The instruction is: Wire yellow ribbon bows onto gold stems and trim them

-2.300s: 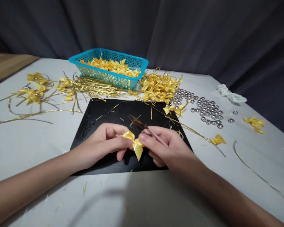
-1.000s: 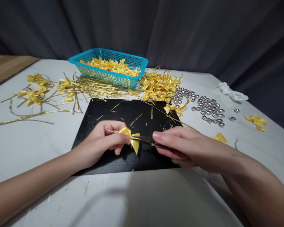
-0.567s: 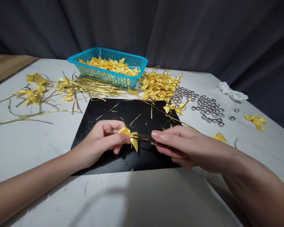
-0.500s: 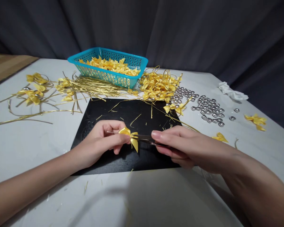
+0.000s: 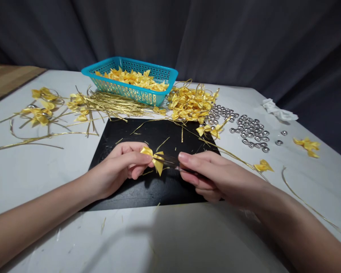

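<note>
Pinching the yellow ribbon bow (image 5: 158, 165) by its left side, your left hand (image 5: 122, 163) has it above the black mat (image 5: 159, 199), between the mat's left and right edges. Your right hand (image 5: 210, 172) grips a dark pointed tool (image 5: 170, 162); blurred, exact type unclear. End grip probably frees the bow's middle for the tips, which overlap it; can't tell contact. Bow's long axis: left to right, roughly along the mat's near edge, right tail pointing down toward that edge. Tool points left. Blue basket (image 5: 130, 89) sits by the surface's (image 5: 116, 242) far edge, likely for working room.
</note>
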`<state>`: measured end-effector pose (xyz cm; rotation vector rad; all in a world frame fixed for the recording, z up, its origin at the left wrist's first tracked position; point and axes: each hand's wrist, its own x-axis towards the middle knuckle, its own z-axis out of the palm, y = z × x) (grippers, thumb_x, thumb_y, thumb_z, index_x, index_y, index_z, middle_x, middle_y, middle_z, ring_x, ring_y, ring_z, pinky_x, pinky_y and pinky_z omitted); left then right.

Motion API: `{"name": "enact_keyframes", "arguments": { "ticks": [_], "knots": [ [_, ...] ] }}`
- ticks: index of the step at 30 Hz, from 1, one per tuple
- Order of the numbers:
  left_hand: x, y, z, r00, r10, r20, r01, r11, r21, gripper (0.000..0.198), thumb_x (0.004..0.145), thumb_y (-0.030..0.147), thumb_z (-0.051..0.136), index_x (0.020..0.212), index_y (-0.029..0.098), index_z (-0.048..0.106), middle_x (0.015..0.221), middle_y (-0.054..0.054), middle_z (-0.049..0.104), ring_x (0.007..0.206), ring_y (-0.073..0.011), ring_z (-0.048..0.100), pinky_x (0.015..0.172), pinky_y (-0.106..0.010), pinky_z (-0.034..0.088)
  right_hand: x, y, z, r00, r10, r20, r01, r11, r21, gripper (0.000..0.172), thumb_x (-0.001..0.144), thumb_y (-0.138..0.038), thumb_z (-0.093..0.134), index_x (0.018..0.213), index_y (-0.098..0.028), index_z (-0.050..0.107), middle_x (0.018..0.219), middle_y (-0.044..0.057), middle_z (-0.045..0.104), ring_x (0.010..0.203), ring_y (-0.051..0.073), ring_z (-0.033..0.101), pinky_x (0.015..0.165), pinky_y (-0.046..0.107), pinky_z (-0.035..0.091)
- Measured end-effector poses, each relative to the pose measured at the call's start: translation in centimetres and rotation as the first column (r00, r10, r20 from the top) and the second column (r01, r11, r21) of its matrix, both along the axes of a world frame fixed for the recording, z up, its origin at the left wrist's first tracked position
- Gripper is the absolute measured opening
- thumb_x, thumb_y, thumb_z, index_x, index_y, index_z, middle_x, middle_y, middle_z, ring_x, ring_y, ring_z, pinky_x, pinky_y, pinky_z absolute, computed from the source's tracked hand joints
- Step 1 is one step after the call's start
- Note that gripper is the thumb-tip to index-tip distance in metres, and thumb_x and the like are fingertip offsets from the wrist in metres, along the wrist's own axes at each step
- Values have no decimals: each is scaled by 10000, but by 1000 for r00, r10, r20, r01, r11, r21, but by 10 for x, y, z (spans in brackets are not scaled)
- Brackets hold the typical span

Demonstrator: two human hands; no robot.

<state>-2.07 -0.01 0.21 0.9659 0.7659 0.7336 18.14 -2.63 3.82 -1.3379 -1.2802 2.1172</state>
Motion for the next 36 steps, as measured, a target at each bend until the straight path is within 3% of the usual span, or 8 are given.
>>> {"name": "enact_keyframes", "arguments": {
  "ticks": [13,22,36],
  "knots": [
    [1,0,3,998,29,48,-28,1000,-11,164,678,204,663,535,137,619,346,65,369,371,-34,274,387,-159,209,-8,-2,-7,989,-56,-136,46,996,-79,491,873,-552,467,559,-188,365,382,-124,177,339,32,89,316,151,97],
    [-2,-2,1,997,36,69,-34,999,-31,135,656,238,688,566,143,654,399,20,524,388,-40,369,403,-187,207,-9,-2,-6,980,-75,-184,54,992,-117,496,831,-578,525,565,-188,373,384,-125,168,343,33,82,316,163,84],
    [0,0,6,995,92,-33,-94,993,-66,234,600,239,657,458,156,490,365,38,426,374,-50,342,385,-200,208,-14,-6,-19,963,-89,-256,66,993,-96,497,866,-573,470,572,-186,366,399,-117,187,345,35,105,322,155,124]
  ]
}}
